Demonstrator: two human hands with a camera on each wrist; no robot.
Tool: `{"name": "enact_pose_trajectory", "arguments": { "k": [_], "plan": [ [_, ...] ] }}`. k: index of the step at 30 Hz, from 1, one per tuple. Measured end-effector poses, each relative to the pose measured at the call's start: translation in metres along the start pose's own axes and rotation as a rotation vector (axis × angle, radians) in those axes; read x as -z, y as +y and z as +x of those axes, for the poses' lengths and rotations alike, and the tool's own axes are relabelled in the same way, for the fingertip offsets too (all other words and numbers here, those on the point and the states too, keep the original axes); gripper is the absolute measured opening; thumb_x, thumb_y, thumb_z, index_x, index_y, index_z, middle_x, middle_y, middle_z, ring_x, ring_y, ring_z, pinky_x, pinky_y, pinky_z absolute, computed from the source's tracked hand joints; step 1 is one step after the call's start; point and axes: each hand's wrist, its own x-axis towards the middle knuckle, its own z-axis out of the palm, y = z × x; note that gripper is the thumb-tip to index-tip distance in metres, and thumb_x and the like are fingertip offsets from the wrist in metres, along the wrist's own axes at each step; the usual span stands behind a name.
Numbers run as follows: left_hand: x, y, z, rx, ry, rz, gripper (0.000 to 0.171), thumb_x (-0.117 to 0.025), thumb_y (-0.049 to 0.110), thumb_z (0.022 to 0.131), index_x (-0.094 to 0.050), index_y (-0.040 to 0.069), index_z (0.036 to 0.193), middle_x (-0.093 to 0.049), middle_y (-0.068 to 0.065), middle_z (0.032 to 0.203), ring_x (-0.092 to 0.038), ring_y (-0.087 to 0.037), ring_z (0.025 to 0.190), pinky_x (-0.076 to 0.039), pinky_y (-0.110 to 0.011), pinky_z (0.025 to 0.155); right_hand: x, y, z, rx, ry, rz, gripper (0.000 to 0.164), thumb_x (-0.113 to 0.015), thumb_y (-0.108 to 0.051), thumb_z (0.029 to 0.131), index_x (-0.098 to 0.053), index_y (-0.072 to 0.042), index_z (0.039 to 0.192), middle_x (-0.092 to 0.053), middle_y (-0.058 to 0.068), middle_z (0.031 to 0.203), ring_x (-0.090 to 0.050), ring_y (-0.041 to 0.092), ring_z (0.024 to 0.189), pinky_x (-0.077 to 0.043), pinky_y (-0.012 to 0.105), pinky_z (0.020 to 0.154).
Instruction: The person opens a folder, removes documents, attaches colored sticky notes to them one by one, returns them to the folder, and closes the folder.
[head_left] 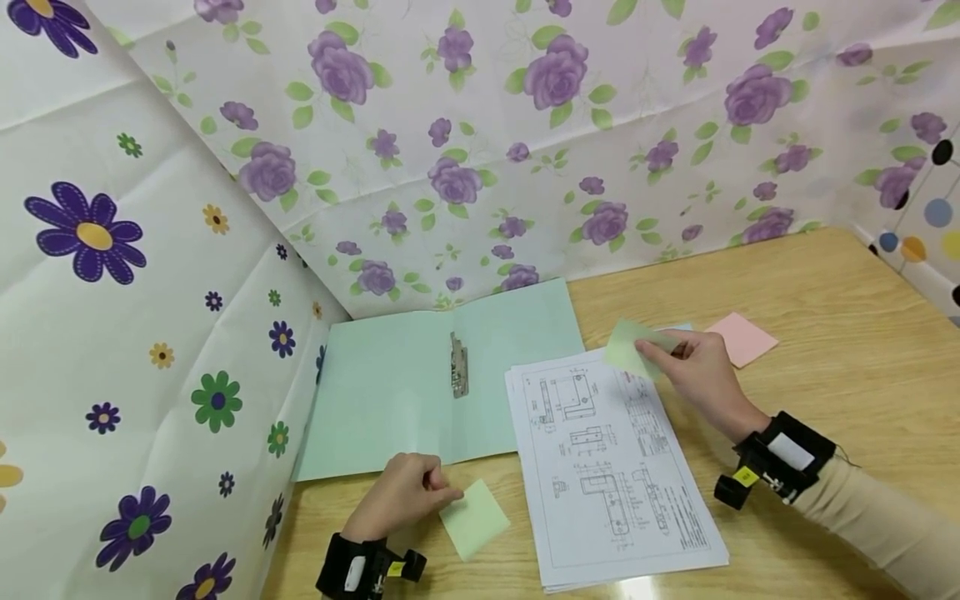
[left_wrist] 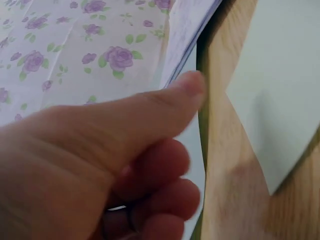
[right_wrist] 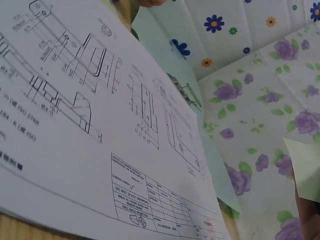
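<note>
A pale green sticky note (head_left: pixel 628 350) is pinched between the thumb and fingers of my right hand (head_left: pixel 703 373), held over the top right corner of a stack of printed technical drawings (head_left: pixel 551 508). In the right wrist view only an edge of that note (right_wrist: pixel 306 167) shows. My left hand (head_left: pixel 405 496) has its thumb out and its fingers loosely curled, holding nothing. Beside its thumb tip a second green sticky note (head_left: pixel 476 521) lies on the table; the left wrist view shows a gap between thumb and note (left_wrist: pixel 280 90).
Behind the drawings lies an opened mint-green folder (head_left: pixel 375 387) with a metal clip (head_left: pixel 459 367) at its spine. Pink sticky notes (head_left: pixel 742 340) lie right of my right hand, and a blue one (head_left: pixel 678 327) is mostly hidden behind it. Flower-patterned sheets (head_left: pixel 480 225) border the wooden table.
</note>
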Motion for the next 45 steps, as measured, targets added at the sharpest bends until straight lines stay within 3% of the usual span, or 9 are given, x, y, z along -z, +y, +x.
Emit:
{"name": "enact_pose_trajectory", "arguments": {
  "k": [3, 6, 9, 10, 15, 18, 28, 38, 45],
  "plan": [
    [0.000, 0.002, 0.003, -0.023, 0.046, -0.012, 0.036, -0.088, 0.027, 0.100, -0.064, 0.015, 0.076, -0.066, 0.009, 0.072, -0.050, 0.003, 0.062, -0.043, -0.019, 0.066, 0.001, 0.000, 0.000, 0.158, 0.036, -0.054, 0.019, -0.080, -0.009, 0.105, -0.086, 0.001, 0.120, -0.055, 0.000, 0.057, -0.033, 0.006, 0.046, -0.028, 0.028, 0.047],
    [-0.001, 0.006, 0.006, -0.050, 0.112, -0.004, 0.037, -0.088, 0.029, 0.100, -0.063, 0.016, 0.075, -0.064, 0.009, 0.070, -0.048, 0.004, 0.062, -0.041, -0.018, 0.065, 0.000, -0.002, 0.001, 0.380, 0.090, -0.147, 0.023, -0.082, 0.006, 0.096, -0.087, -0.001, 0.118, -0.081, 0.012, 0.077, -0.047, -0.002, 0.051, -0.043, 0.012, 0.059],
    [-0.001, 0.013, 0.010, -0.090, 0.158, 0.008, 0.036, -0.083, 0.030, 0.104, -0.066, 0.015, 0.076, -0.061, 0.009, 0.068, -0.045, 0.005, 0.061, -0.040, -0.019, 0.065, 0.002, -0.007, 0.003, 0.607, 0.114, -0.222, 0.034, -0.084, 0.016, 0.087, -0.087, 0.000, 0.117, -0.088, 0.019, 0.098, -0.070, 0.000, 0.067, -0.045, 0.007, 0.070],
    [-0.001, 0.015, 0.011, -0.102, 0.166, 0.012, 0.035, -0.081, 0.031, 0.106, -0.068, 0.014, 0.077, -0.060, 0.010, 0.068, -0.045, 0.005, 0.062, -0.040, -0.019, 0.066, 0.003, -0.008, 0.004, 0.679, 0.111, -0.274, 0.028, -0.083, 0.011, 0.093, -0.087, 0.000, 0.118, -0.088, 0.018, 0.102, -0.077, 0.005, 0.073, -0.050, 0.006, 0.076],
    [0.001, 0.024, 0.017, -0.129, 0.168, 0.037, 0.036, -0.070, 0.035, 0.113, -0.078, 0.012, 0.087, -0.066, 0.010, 0.070, -0.051, 0.005, 0.063, -0.043, -0.020, 0.066, 0.011, -0.010, 0.010, 1.140, 0.128, -0.635, 0.031, -0.054, -0.006, 0.119, -0.082, 0.006, 0.125, -0.086, 0.022, 0.112, -0.086, 0.035, 0.089, -0.068, 0.035, 0.074],
    [0.001, 0.026, 0.019, -0.120, 0.158, 0.053, 0.036, -0.069, 0.038, 0.113, -0.081, 0.013, 0.091, -0.070, 0.007, 0.071, -0.053, 0.005, 0.064, -0.043, -0.020, 0.066, 0.012, -0.008, 0.011, 1.328, 0.181, -0.773, 0.034, -0.047, 0.002, 0.118, -0.080, 0.009, 0.124, -0.085, 0.026, 0.118, -0.085, 0.038, 0.091, -0.067, 0.044, 0.073],
    [-0.003, 0.034, 0.022, -0.138, 0.154, 0.033, 0.021, -0.081, 0.037, 0.105, -0.083, 0.021, 0.092, -0.075, 0.011, 0.078, -0.060, 0.006, 0.071, -0.050, -0.019, 0.069, 0.015, -0.006, 0.012, 1.348, 0.204, -0.809, 0.036, -0.046, 0.003, 0.118, -0.081, 0.010, 0.123, -0.084, 0.027, 0.118, -0.085, 0.038, 0.091, -0.067, 0.044, 0.073],
    [-0.005, 0.050, 0.041, -0.242, 0.241, -0.008, 0.019, -0.071, 0.027, 0.112, -0.086, 0.015, 0.106, -0.081, 0.005, 0.090, -0.065, 0.002, 0.078, -0.051, -0.020, 0.070, 0.013, -0.007, 0.013, 1.366, 0.204, -0.810, 0.035, -0.047, 0.004, 0.117, -0.082, 0.009, 0.122, -0.085, 0.026, 0.119, -0.086, 0.038, 0.093, -0.067, 0.045, 0.074],
    [-0.009, 0.064, 0.057, -0.313, 0.235, -0.008, 0.020, -0.070, 0.027, 0.113, -0.085, 0.015, 0.110, -0.082, 0.002, 0.092, -0.069, -0.004, 0.080, -0.055, -0.022, 0.073, 0.010, -0.010, 0.009, 1.387, 0.203, -0.840, 0.034, -0.049, 0.006, 0.116, -0.082, 0.006, 0.123, -0.085, 0.023, 0.120, -0.086, 0.034, 0.095, -0.068, 0.043, 0.077]
  ]
}}
